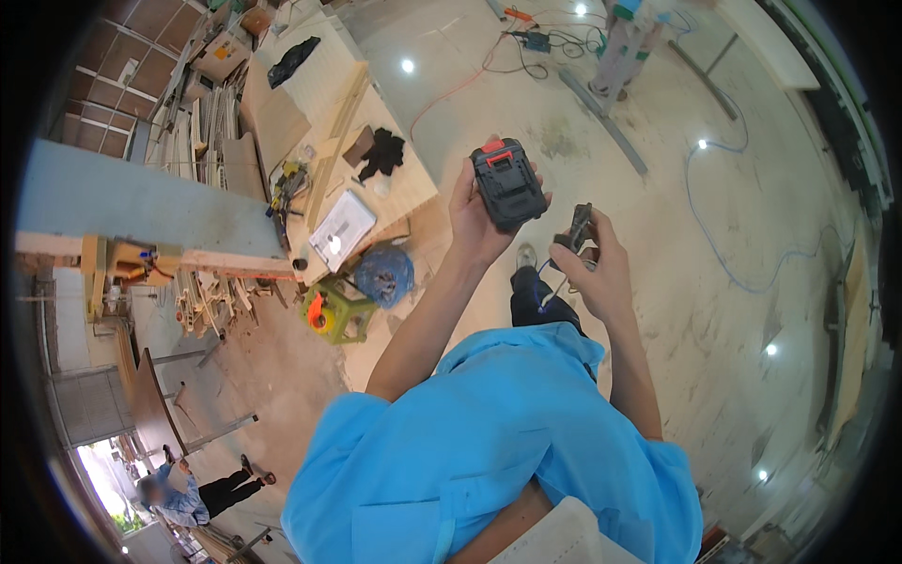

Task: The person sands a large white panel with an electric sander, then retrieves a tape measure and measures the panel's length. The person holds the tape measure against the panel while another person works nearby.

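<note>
My left hand (469, 218) is closed round a black power-tool battery pack (510, 188) with a red latch, its terminal side turned up toward me. Close by on the right, my right hand (604, 273) grips a small black connector piece (575, 228) between thumb and fingers. Blue and pale wires (542, 293) hang below that hand and seem to come from the piece. A gap separates the battery pack from the connector piece. Both are held in the air in front of my blue shirt (507, 404).
At the left stands a wooden workbench (413, 174) with a black glove (381, 152), a white box-like item (342, 228) and tools. A green stool (352, 324) and a blue plastic bag (385, 275) are beside it. Metal bars (601, 122) and a blue hose (693, 211) lie on the floor. Two people are farther off.
</note>
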The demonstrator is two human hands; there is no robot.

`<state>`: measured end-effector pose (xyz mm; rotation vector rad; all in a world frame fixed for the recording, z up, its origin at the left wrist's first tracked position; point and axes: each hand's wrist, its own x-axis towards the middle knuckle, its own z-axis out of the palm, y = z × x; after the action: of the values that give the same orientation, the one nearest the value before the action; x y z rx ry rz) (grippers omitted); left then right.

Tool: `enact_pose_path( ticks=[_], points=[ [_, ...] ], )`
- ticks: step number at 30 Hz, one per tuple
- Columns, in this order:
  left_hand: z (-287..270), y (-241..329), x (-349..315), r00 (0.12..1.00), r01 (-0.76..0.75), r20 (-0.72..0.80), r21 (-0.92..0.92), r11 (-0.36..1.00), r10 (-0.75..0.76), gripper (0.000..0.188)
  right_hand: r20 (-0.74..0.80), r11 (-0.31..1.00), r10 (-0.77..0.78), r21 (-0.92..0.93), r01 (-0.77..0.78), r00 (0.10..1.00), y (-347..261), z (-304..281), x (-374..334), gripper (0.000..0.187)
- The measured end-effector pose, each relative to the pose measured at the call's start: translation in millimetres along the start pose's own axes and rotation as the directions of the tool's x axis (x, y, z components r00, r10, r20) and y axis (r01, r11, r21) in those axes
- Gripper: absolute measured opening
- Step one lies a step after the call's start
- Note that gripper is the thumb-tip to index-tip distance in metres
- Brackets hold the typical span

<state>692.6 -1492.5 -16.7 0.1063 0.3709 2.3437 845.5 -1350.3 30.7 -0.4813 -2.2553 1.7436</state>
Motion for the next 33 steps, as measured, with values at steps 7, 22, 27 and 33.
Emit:
enact_pose_path(
  ticks=[7, 22, 27, 33],
  points=[
    [-2, 81, 192, 0.957, -0.247, -0.095, 0.239, 0.939, 0.275, 0.070, 0.153, 0.895, -0.066, -0.427, 0.126, 0.986, -41, 17, 246, 0.063],
    [-49, 282, 601, 0.938, -0.220, -0.107, 0.556, 0.802, 0.331, 0.062, 0.204, 0.798, -0.032, -0.584, 0.148, 0.979, -53, 101, 727, 0.065],
    [-61, 345, 738, 0.958, -0.249, 0.004, 0.502, 0.828, 0.286, 0.060, 0.132, 0.829, -0.139, -0.526, 0.188, 0.982, -58, 112, 876, 0.067],
    [-109, 415, 908, 0.937, -0.206, -0.115, 0.580, 0.788, 0.329, 0.062, 0.109, 0.837, -0.109, -0.526, 0.150, 0.988, -32, 139, 1063, 0.069]
  ],
)
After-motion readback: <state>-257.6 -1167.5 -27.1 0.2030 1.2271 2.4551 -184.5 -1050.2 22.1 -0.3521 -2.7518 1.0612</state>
